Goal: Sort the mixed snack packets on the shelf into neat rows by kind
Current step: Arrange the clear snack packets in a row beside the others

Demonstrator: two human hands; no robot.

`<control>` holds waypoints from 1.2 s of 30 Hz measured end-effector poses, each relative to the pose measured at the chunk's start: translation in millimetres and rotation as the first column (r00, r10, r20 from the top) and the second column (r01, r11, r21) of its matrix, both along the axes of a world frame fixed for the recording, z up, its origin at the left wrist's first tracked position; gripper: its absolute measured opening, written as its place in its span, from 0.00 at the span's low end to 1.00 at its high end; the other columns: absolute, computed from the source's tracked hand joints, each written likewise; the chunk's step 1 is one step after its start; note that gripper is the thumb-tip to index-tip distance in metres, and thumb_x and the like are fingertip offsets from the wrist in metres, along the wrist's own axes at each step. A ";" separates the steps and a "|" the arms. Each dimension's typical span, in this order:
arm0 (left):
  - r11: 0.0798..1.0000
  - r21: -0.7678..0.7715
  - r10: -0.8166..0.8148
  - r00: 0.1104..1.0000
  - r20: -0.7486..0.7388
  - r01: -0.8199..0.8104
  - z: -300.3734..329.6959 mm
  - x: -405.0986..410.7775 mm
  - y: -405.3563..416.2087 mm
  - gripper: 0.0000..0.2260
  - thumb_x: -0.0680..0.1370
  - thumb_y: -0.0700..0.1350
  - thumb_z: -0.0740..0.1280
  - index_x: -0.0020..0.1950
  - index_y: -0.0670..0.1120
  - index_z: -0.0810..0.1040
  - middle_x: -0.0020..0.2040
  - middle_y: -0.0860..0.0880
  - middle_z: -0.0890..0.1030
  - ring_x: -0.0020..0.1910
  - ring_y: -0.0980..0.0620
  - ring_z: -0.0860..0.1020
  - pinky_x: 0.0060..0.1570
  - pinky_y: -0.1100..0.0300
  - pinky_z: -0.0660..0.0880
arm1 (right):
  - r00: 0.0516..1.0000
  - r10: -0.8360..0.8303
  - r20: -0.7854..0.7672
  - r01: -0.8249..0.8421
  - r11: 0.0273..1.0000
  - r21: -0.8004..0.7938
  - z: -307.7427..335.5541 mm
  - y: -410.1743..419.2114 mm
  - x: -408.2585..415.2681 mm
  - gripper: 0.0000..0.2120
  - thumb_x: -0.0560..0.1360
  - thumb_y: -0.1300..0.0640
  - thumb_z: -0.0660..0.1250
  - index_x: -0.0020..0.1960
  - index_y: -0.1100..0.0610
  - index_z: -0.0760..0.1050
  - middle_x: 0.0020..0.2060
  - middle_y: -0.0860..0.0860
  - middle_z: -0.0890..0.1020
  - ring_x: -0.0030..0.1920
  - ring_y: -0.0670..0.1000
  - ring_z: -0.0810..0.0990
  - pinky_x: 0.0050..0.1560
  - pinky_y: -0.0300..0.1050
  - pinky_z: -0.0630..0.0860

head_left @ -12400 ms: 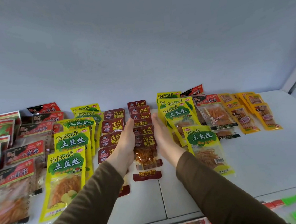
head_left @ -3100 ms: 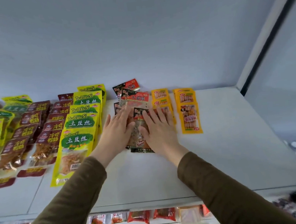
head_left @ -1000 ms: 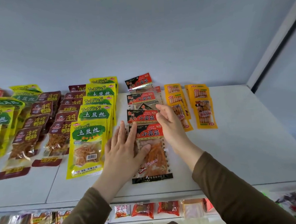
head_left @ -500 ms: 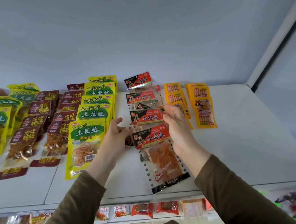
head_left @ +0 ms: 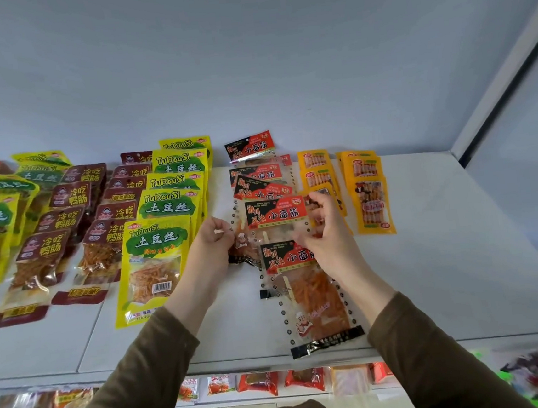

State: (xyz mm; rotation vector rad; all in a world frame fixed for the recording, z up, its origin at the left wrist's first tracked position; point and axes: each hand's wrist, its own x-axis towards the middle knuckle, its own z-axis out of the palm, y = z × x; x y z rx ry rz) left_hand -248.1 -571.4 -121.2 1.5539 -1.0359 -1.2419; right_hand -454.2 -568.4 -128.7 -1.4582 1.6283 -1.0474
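A row of red-and-black topped packets runs back along the white shelf. My left hand pinches the left edge of the second packet in that row. My right hand grips the same packet's right edge, fingers curled. The front packet lies slightly tilted, its foot near the shelf's front edge. Left of them stand a row of yellow-green packets and rows of dark red packets. Two rows of orange packets lie to the right.
More yellow-green and red packets fill the far left of the shelf. A lower shelf with several small packets shows below the front edge. The back wall and a right side wall enclose the shelf.
Both hands have risen from the front red-and-black packet to the one behind it and now hold its two sides. The front packet lies lower and more tilted.
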 end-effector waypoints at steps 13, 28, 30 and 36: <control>0.990 -0.059 -0.138 0.969 -0.203 0.129 10.7 -16.0 14.0 0.16 0.82 0.49 0.68 0.68 0.49 0.72 0.57 0.45 0.85 0.53 0.49 0.86 0.48 0.57 0.82 | 0.986 -0.126 0.110 0.134 0.988 -0.071 -1.7 -13.0 30.6 0.21 0.78 0.51 0.72 0.67 0.49 0.68 0.43 0.49 0.79 0.44 0.45 0.81 0.42 0.38 0.76; 0.972 -0.163 -0.090 0.912 0.401 0.168 1.3 -18.1 13.2 0.23 0.81 0.48 0.71 0.73 0.51 0.66 0.56 0.54 0.81 0.49 0.57 0.83 0.52 0.50 0.83 | 0.999 -0.005 -0.053 0.003 0.999 -0.044 -5.0 -7.5 22.7 0.29 0.77 0.50 0.74 0.73 0.49 0.64 0.60 0.43 0.81 0.58 0.43 0.81 0.54 0.40 0.81; 0.972 -0.144 -0.074 0.822 0.564 0.187 -3.3 -14.3 10.8 0.26 0.79 0.52 0.71 0.74 0.48 0.66 0.64 0.51 0.76 0.62 0.51 0.76 0.63 0.50 0.76 | 0.978 -0.014 -0.207 -0.005 0.996 -0.090 0.0 -5.6 23.9 0.31 0.76 0.49 0.75 0.74 0.51 0.64 0.58 0.43 0.78 0.57 0.43 0.79 0.51 0.34 0.76; 0.971 -0.121 -0.103 0.816 0.569 0.207 2.9 -18.2 9.2 0.38 0.80 0.50 0.70 0.83 0.47 0.52 0.81 0.46 0.59 0.78 0.48 0.58 0.74 0.54 0.59 | 0.990 -0.007 -0.140 -0.013 0.991 -0.136 4.7 -15.8 26.2 0.26 0.81 0.46 0.67 0.77 0.50 0.66 0.72 0.46 0.73 0.71 0.46 0.71 0.72 0.48 0.72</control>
